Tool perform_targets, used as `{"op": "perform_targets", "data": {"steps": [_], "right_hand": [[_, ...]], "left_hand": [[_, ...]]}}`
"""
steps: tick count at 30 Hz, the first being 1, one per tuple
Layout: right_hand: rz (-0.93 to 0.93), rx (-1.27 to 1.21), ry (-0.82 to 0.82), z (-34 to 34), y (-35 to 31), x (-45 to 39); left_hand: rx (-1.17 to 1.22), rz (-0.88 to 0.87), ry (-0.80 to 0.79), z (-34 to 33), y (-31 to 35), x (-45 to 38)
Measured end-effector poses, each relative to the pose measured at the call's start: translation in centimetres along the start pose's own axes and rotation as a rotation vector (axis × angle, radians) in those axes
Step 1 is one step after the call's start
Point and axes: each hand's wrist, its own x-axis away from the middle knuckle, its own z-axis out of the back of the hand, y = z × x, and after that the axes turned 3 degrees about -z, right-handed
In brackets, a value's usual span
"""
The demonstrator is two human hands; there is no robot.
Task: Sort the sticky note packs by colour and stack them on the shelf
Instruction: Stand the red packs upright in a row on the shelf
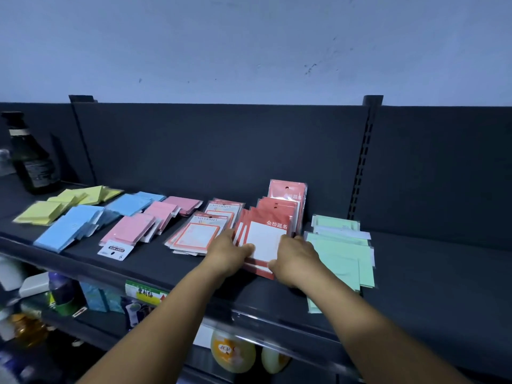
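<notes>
Sticky note packs lie in colour rows on a dark shelf (415,273): yellow (55,207), blue (80,225), pink (138,227), orange-framed white packs (198,232), red packs (273,217) and green (342,256). My left hand (227,253) grips the left edge of the front red packs, thumb on top. On their right edge my right hand (293,259) holds the same pile. More red packs lean against the back panel behind them.
A dark bottle (30,159) stands at the shelf's far left. Slotted uprights (365,159) rise from the back panel. The lower shelf holds bottles, boxes and round yellow packets (232,353). A price label strip (146,292) runs along the shelf's front edge.
</notes>
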Motion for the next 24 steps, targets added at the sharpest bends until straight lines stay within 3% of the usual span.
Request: {"op": "perform_targets", "data": {"steps": [8, 17, 24], "right_hand": [[0.075, 0.132, 0.064, -0.3, 0.5, -1.3], [0.133, 0.066, 0.193, 0.7, 1.7, 0.5], [0.057, 0.025, 0.206, 1.7, 4.6, 4.5]], "left_hand": [[-0.548, -0.066, 0.081, -1.1, 0.1, -1.5], [-0.531, -0.278, 0.064, -1.5, 1.2, 0.3], [-0.412, -0.456, -0.048, -3.7, 3.9, 4.3]]}}
